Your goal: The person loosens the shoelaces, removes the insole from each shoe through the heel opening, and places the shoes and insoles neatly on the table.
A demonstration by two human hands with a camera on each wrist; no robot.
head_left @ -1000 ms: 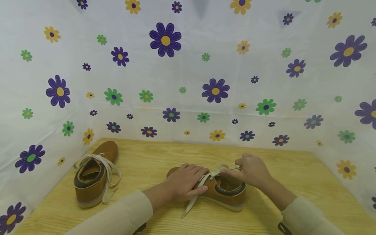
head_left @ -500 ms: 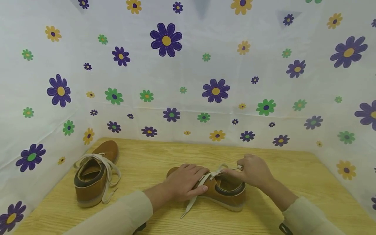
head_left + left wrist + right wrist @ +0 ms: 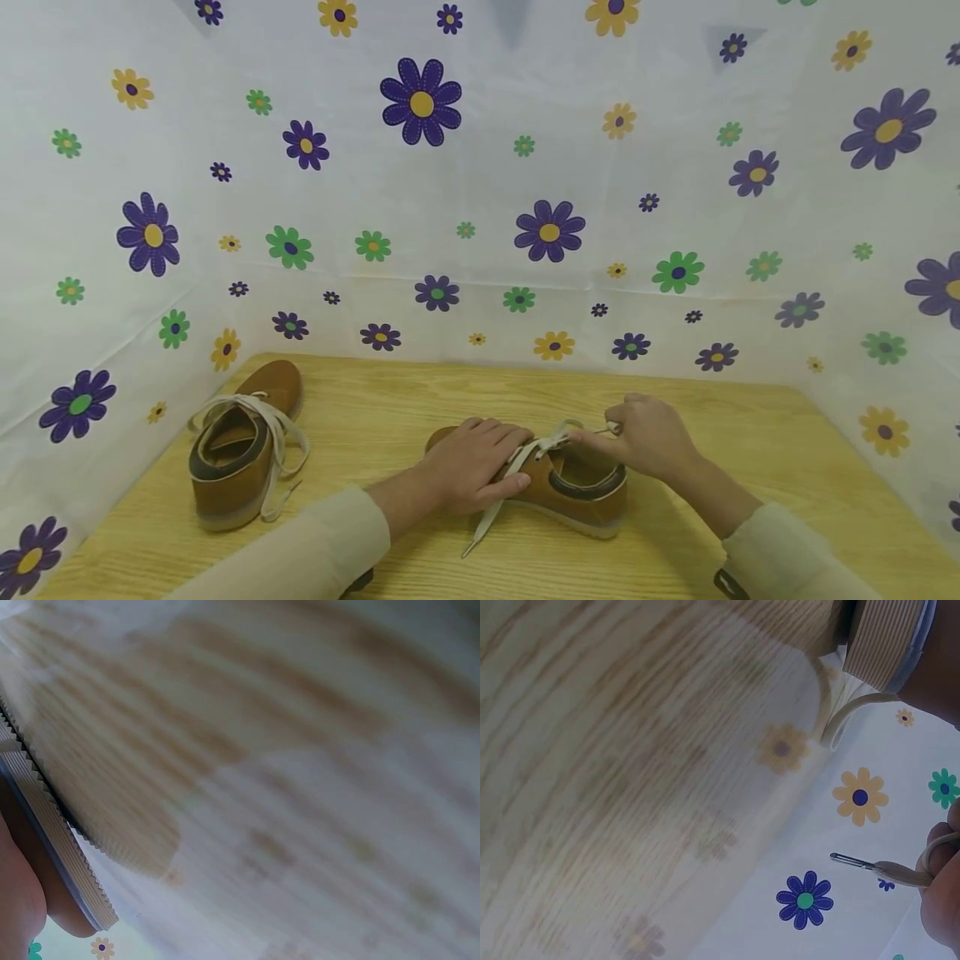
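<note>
A brown leather shoe [image 3: 536,492] stands on the table with its toe to the left and its dark-collared opening to the right. My left hand [image 3: 480,467] rests across its front, fingers laid over the top and thumb stretched along the near side. Over the opening, my right hand [image 3: 648,437] pinches a cream shoelace [image 3: 551,442], drawn from the knot area toward the right. The other lace end [image 3: 480,529] hangs down the near side to the table. In the right wrist view, a metal lace tip [image 3: 853,861] sticks out from my curled fingers [image 3: 941,904].
A matching brown shoe [image 3: 232,475] with loose laces stands at the left, toe pointing away. Both shoes stand on a wood-grain table [image 3: 375,392]. White flower-print sheeting [image 3: 480,183] encloses the back and sides.
The view shifts very slightly. Both hands, the shoe and the lace keep nearly the same places, with my right hand still pinching the lace.
</note>
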